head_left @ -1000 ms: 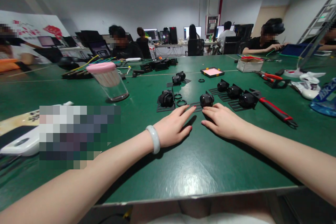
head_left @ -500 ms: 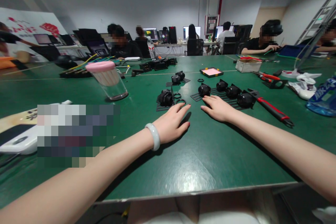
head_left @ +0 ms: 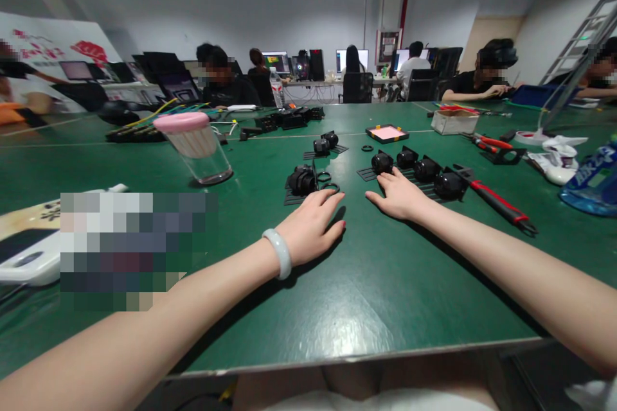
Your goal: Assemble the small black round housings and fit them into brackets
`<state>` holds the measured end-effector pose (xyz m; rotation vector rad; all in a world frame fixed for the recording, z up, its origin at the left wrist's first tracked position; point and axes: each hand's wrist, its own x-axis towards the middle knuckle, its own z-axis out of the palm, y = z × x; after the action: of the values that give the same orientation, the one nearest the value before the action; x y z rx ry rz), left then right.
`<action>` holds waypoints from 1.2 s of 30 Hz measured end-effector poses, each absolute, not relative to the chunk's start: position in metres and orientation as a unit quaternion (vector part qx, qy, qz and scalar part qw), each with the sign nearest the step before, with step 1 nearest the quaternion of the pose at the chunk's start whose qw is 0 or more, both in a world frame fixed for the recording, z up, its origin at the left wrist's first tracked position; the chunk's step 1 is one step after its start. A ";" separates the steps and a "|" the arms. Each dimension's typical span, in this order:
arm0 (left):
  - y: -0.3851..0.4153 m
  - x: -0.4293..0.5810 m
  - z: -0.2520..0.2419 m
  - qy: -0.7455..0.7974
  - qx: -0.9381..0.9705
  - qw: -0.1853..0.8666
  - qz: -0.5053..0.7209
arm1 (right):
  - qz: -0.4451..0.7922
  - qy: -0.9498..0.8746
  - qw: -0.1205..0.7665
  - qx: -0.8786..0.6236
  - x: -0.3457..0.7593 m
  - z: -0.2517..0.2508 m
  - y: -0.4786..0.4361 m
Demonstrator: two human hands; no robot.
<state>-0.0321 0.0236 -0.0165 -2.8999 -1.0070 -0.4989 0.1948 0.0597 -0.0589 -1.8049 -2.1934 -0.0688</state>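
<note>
My left hand (head_left: 311,226), a pale bangle (head_left: 278,253) on its wrist, hovers or rests over the table with fingers stretched out and nothing in them. Just beyond its fingertips are two black rings (head_left: 330,188) and a black lens-like part (head_left: 302,180) on a slotted plate. My right hand (head_left: 400,196) is spread, its fingertips against or right in front of the leftmost black lens-like part (head_left: 382,162) in a row. Several such parts, including one at the right end (head_left: 449,183), sit over black slotted plates (head_left: 367,174).
A red-and-black adjustable wrench (head_left: 501,202) lies right of the row. Farther back are a pink tray (head_left: 387,133), a white box (head_left: 453,122) and two more lens parts (head_left: 326,143). A pink-lidded cup (head_left: 195,151) stands left, a blue bottle (head_left: 590,180) right. Co-workers sit across the green table (head_left: 308,308).
The leftmost lens part and its slotted plate have shifted slightly right, closer to the others, along with my right fingertips. My left hand stays almost where it was.
</note>
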 end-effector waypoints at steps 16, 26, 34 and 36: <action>0.072 -0.057 -0.002 -0.409 -0.863 0.123 -0.269 | -0.024 -0.749 0.153 -0.645 0.197 -0.061 0.056; 0.085 -0.062 -0.016 -0.436 -0.867 0.007 -0.239 | -0.050 -0.774 0.163 -0.610 0.195 -0.058 0.043; 0.080 -0.060 -0.021 -0.435 -0.869 0.004 -0.238 | -0.074 -0.808 0.194 -0.551 0.184 -0.049 0.031; 0.080 -0.060 -0.022 -0.431 -0.870 0.005 -0.239 | -0.079 -0.826 0.209 -0.518 0.181 -0.047 0.027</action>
<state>-0.0598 0.0796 -0.0223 -2.7264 -1.3490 -0.7473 0.1808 0.0274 -0.0468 -1.4412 -2.2981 -0.2201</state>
